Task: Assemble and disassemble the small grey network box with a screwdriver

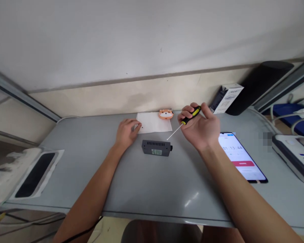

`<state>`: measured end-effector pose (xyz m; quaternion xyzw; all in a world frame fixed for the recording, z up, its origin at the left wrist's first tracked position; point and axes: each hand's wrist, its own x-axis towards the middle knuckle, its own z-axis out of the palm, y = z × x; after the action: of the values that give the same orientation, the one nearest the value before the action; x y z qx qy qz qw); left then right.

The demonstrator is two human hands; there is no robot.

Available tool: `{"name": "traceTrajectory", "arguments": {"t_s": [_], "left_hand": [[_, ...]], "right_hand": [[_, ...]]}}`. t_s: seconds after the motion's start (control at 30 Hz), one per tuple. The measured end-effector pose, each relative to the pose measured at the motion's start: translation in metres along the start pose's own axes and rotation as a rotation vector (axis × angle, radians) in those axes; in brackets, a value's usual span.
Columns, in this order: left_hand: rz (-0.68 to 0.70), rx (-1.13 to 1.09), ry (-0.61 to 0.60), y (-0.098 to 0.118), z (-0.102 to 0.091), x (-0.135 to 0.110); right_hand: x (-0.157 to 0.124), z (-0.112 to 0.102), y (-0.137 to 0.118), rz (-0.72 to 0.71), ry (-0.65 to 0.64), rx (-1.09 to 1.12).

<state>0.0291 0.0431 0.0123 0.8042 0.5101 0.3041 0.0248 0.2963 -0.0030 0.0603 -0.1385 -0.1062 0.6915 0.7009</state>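
Note:
My right hand is raised above the table, palm up, with its fingers wrapped around the black and yellow handle of a screwdriver. The thin shaft slants down to the left, its tip just above a small dark grey box. Vent slots and a pale label show on this box, which rests on the table. At the left edge of a white sheet of paper, my left hand has thumb and forefinger closed together. A tiny dark speck lies beside those fingertips; whether they hold anything is too small to tell.
An orange animal-face case sits on the paper. A lit phone lies under my right forearm. Behind it stand a carton and a black cylinder. Power strips and another dark phone-like slab flank the grey table.

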Motion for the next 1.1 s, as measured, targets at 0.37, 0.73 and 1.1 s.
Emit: {"name": "traceTrajectory", "arguments": {"t_s": [0.37, 0.73, 1.1], "left_hand": [[-0.029, 0.013, -0.114, -0.013, 0.013, -0.008], [-0.065, -0.156, -0.156, 0.005, -0.017, -0.006], [-0.151, -0.683, -0.636, 0.046, -0.018, -0.022]], "right_hand": [[0.003, -0.005, 0.016, 0.133, 0.205, 0.004], [-0.002, 0.010, 0.005, 0.026, 0.220, -0.154], [0.013, -0.013, -0.004, -0.488, 0.120, -0.529]]}}
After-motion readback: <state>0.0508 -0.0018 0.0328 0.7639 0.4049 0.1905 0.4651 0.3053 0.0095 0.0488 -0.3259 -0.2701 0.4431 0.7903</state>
